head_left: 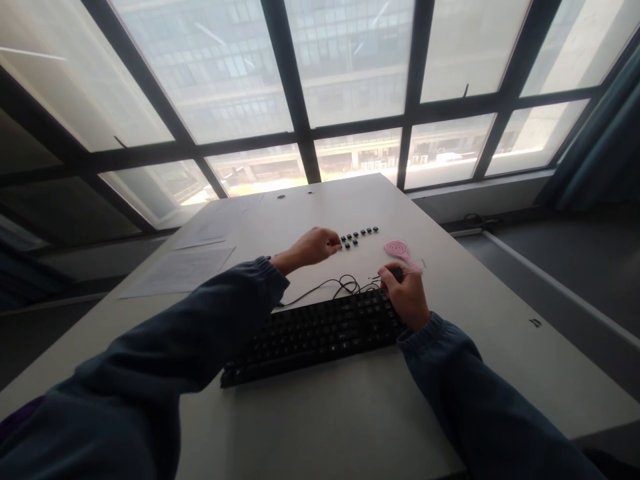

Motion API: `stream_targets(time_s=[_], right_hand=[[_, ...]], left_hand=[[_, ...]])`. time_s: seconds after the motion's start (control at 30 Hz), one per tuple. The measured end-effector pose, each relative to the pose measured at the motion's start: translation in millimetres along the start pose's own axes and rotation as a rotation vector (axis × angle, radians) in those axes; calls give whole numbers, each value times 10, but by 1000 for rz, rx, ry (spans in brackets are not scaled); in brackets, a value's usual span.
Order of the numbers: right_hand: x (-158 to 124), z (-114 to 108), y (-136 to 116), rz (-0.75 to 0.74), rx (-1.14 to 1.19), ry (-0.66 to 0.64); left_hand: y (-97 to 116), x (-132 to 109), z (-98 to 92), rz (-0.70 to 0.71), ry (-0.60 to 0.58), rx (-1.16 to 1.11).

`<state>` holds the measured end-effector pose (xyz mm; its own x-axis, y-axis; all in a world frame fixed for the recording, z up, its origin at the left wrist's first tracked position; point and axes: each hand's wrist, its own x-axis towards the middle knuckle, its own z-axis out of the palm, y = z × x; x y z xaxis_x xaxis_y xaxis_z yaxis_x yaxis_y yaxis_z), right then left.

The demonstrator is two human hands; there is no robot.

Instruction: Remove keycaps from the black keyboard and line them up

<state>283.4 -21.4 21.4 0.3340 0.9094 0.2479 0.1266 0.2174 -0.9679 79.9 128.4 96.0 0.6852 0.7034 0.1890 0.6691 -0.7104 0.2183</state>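
My left hand (314, 246) reaches over the table beyond the keyboard, its fingertips pinched at the near left end of several small black keycaps (355, 235) set out in rows. A keycap seems to be at those fingertips, partly hidden. My right hand (407, 295) is closed on a small dark-handled tool, seemingly a keycap puller (397, 273), with thin wire showing to its right. That hand is over the far right corner of the black keyboard (320, 333). Close beyond it lies a pink hairbrush (397, 249) with a spiral-patterned head.
The keyboard's black cable (345, 285) lies in loops behind it. Sheets of paper (177, 272) rest at the left of the white table (310, 427). A small dark item (535, 323) sits near the right edge. Large windows (350, 67) stand beyond.
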Motion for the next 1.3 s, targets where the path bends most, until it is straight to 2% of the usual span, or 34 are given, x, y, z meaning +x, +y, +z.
stream_targets(time_s=[0.17,0.3,0.57,0.7,0.93,1.3], right_hand=[[-31,40,50,-23,-38,-16],[-53,79,119,-26,-73,-27],[-48,120,280,-11,-125,-44],[-48,139,324,-22,-166,-70],[-50,139,335,-27,-221,-86],[-38,138,337,-43,-252,-90]], left_hand=[[358,-665,209,124,-223,-166],[439,-880,321,282,-307,-217],[311,-725,310,483,-464,-156],[326,-643,292,527,-520,-107],[426,-603,256,573,-539,28],[555,-547,220,588,-549,84]])
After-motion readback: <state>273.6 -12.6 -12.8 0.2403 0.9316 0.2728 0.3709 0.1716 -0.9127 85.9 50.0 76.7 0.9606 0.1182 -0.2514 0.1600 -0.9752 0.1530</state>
